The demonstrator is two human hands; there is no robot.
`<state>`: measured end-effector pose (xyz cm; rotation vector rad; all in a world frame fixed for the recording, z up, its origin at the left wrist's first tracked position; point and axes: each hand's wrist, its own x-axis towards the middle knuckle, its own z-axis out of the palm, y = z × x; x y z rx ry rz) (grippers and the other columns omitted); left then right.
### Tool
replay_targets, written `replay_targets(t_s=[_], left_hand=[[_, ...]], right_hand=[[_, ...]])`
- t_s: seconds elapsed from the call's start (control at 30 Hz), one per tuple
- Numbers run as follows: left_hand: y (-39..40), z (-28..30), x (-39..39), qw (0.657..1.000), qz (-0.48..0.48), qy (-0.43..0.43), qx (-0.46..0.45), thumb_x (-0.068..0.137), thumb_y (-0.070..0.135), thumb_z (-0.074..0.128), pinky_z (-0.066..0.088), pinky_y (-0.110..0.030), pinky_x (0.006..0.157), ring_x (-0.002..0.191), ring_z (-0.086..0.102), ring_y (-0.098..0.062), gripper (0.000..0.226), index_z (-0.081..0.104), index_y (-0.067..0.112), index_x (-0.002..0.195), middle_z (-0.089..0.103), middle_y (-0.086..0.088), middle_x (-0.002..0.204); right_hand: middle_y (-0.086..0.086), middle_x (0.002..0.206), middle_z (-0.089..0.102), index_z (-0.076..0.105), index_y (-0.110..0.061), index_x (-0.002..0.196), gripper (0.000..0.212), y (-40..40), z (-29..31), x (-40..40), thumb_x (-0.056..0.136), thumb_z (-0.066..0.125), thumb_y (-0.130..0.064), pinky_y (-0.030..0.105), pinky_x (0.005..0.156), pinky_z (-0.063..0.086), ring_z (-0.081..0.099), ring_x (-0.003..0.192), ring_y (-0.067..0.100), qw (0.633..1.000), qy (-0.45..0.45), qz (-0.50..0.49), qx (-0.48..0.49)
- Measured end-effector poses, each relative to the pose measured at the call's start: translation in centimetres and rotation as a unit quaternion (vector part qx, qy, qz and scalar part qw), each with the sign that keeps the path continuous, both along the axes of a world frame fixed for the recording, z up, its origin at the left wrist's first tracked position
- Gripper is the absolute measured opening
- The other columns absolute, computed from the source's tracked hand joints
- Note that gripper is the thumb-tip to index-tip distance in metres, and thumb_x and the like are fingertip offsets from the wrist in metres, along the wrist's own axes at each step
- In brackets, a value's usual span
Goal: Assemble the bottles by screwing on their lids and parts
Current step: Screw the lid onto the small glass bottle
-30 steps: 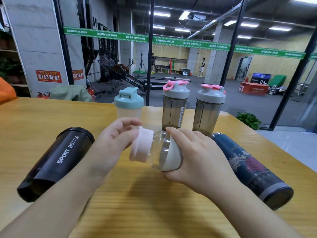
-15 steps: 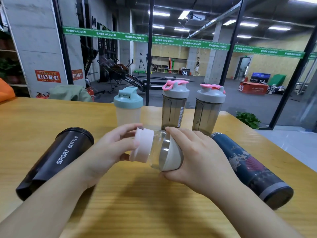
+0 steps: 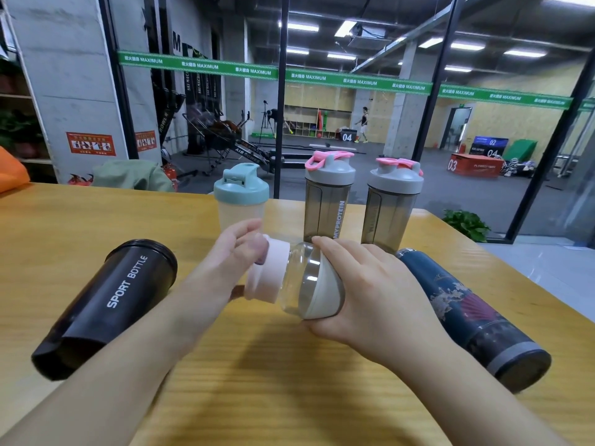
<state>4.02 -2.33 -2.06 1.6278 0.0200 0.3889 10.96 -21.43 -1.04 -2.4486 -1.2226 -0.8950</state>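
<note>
A small clear bottle [image 3: 306,281] with a white base is held sideways above the wooden table [image 3: 289,381]. My right hand [image 3: 370,294] grips its base end. A pale pink lid [image 3: 269,273] sits on the bottle's mouth, and my left hand [image 3: 235,255] holds that lid with fingers and thumb curled round its rim. Part of the lid is hidden behind my left fingers.
A black "SPORT BOTTLE" [image 3: 106,304] lies at the left and a dark blue patterned flask [image 3: 473,313] lies at the right. Behind my hands stand a teal-lidded shaker [image 3: 241,194] and two grey shakers [image 3: 328,194] [image 3: 392,201] with pink caps. A glass wall lies beyond the table.
My left hand has turned round the pink lid, its fingers shifting over the top. The lid now sits closer against the bottle's mouth. My right hand keeps the bottle nearly still.
</note>
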Motion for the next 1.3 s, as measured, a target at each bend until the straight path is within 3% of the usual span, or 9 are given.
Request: replay_targets(t_s=[0.13,0.3,0.5,0.77,0.87,0.97,1.03,1.17,1.3], left_hand=[[-0.4,0.1,-0.1,0.996,0.028,0.076,0.022,0.058,0.083,0.046,0.044,-0.032,0.065,0.08,0.059,-0.017,0.075,0.066,0.031,0.108,0.068,0.007,0.089],[-0.2,0.6,-0.3,0.998,0.002,0.067,0.014,0.058,0.057,0.061,0.04,-0.03,0.062,0.07,0.05,-0.016,0.046,0.064,0.018,0.083,0.057,0.006,0.071],[0.3,0.5,-0.5,0.998,-0.06,0.02,-0.028,0.045,0.031,0.066,0.048,-0.032,0.073,0.09,0.056,-0.021,0.076,0.058,0.024,0.12,0.061,-0.007,0.117],[0.4,0.0,-0.6,0.995,-0.079,-0.038,0.046,0.051,-0.005,0.053,0.047,-0.018,0.063,0.092,0.057,-0.003,0.069,0.053,0.029,0.111,0.056,-0.002,0.114],[0.7,-0.1,0.0,0.995,-0.08,-0.033,0.057,0.054,0.012,0.069,0.049,-0.025,0.078,0.106,0.056,0.0,0.065,0.055,0.041,0.11,0.055,0.006,0.122],[0.5,0.0,0.7,0.999,0.035,0.028,0.027,0.074,0.049,0.061,0.047,-0.036,0.08,0.104,0.058,-0.004,0.03,0.058,0.05,0.104,0.056,0.01,0.127],[0.2,0.2,0.4,0.993,0.053,0.083,0.061,0.072,0.074,0.043,0.047,-0.033,0.071,0.09,0.062,-0.014,0.054,0.06,0.039,0.109,0.066,0.007,0.11],[0.0,0.3,-0.4,0.99,0.035,0.118,0.064,0.068,0.076,0.038,0.041,-0.027,0.051,0.062,0.055,-0.016,0.069,0.067,0.024,0.102,0.062,0.001,0.079],[0.2,0.6,-0.4,0.994,0.011,0.095,0.046,0.065,0.063,0.055,0.039,-0.025,0.051,0.062,0.051,-0.013,0.056,0.07,0.022,0.101,0.063,0.005,0.079]], right_hand=[[-0.008,0.103,0.063,0.052,-0.023,0.125,0.086,0.0,0.0,0.0,0.051,0.054,-0.064,0.032,0.067,0.047,0.059,0.08,0.019,1.0,-0.003,-0.002,-0.006],[-0.006,0.103,0.063,0.052,-0.021,0.126,0.087,0.0,0.0,0.0,0.05,0.057,-0.065,0.035,0.067,0.052,0.06,0.081,0.021,1.0,0.002,0.001,-0.014],[-0.006,0.105,0.063,0.052,-0.021,0.127,0.089,-0.1,-0.2,0.1,0.049,0.067,-0.062,0.035,0.069,0.051,0.06,0.083,0.021,1.0,0.002,-0.003,-0.018],[-0.006,0.104,0.064,0.053,-0.021,0.125,0.09,0.0,-0.2,0.0,0.046,0.064,-0.063,0.035,0.068,0.051,0.06,0.08,0.021,1.0,0.006,-0.001,-0.017],[-0.006,0.102,0.064,0.053,-0.021,0.126,0.09,-0.1,-0.1,0.0,0.047,0.064,-0.063,0.034,0.068,0.05,0.06,0.08,0.022,1.0,0.008,-0.003,-0.013],[-0.006,0.102,0.064,0.053,-0.02,0.126,0.089,0.0,-0.1,0.1,0.047,0.068,-0.059,0.034,0.068,0.049,0.06,0.08,0.022,1.0,0.007,-0.003,-0.01],[-0.006,0.103,0.064,0.054,-0.02,0.126,0.088,0.1,0.0,-0.1,0.047,0.067,-0.059,0.033,0.068,0.049,0.061,0.08,0.022,1.0,0.002,-0.004,-0.011],[-0.005,0.103,0.064,0.054,-0.02,0.124,0.088,0.1,-0.1,-0.2,0.047,0.064,-0.061,0.034,0.067,0.052,0.061,0.08,0.021,1.0,0.0,0.003,-0.012],[-0.006,0.103,0.065,0.055,-0.02,0.123,0.088,0.1,0.0,-0.2,0.045,0.064,-0.06,0.033,0.068,0.051,0.061,0.08,0.022,1.0,0.001,0.005,-0.004]])
